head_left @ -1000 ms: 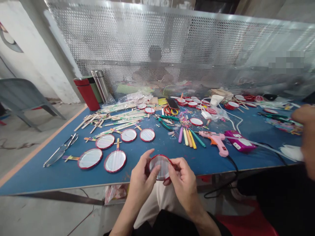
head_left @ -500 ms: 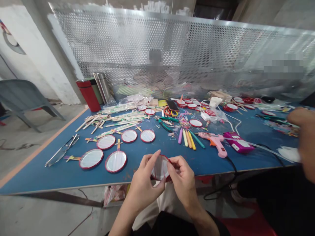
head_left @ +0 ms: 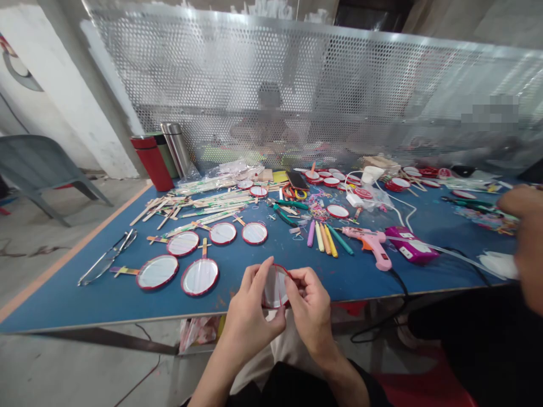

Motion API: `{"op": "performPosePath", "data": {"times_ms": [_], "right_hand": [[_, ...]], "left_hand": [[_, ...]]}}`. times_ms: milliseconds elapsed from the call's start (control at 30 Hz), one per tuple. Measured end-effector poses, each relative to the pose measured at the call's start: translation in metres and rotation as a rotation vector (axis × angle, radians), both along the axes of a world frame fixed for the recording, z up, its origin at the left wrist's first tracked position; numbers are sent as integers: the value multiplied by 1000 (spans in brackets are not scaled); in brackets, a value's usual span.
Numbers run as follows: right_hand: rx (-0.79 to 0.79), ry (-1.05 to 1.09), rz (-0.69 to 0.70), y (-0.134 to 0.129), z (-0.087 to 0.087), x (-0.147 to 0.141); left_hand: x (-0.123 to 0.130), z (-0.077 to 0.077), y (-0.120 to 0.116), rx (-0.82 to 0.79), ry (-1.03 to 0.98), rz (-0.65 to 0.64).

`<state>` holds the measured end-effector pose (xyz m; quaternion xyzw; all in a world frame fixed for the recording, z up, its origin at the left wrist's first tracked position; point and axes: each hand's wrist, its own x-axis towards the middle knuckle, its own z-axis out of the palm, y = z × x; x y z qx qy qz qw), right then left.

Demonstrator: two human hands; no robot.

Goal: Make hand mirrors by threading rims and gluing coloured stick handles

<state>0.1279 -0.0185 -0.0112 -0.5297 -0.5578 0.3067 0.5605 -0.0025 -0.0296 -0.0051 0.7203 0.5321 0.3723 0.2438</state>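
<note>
A round mirror with a red rim is held upright between my hands at the table's front edge. Thin reddish strands cross its face. My left hand grips its left side, thumb at the bottom and fingers at the top. On the right side, the fingers and thumb of my right hand are closed on the rim. Left of my hands, several round mirrors lie on the table, such as one with a stick handle.
On the blue table are a pink glue gun, coloured glue sticks, green-handled pliers, wooden sticks, glasses and a red bottle. A co-worker's hand is at the right.
The held mirror has turned slightly, and the strands across its face show more clearly. My right hand has shifted a little to the left.
</note>
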Motion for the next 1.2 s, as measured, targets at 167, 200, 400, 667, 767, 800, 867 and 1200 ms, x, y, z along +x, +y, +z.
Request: {"op": "performPosePath", "data": {"times_ms": [167,200,400,667,767,800,867,1200], "right_hand": [[-17,-8,4,-1,-2,1],[-21,-13,3,-1,-2,1],[-10,-39,-8,-1,-4,-1],[-42,-26,11,0,-6,-1],[-36,-26,23,0,-6,-1],[-35,-26,26,-1,-6,-1],[-39,-30,27,-1,-7,-1],[-46,-26,32,-1,-8,-2]], "left_hand": [[0,1,-1,2,43,14],[1,1,-2,-2,49,22],[4,-1,-4,12,69,68],[4,1,-3,-12,88,68],[3,2,-3,-15,74,61],[3,2,-4,-17,72,61],[3,2,-4,-18,70,61],[-4,-3,3,14,-33,30]]}}
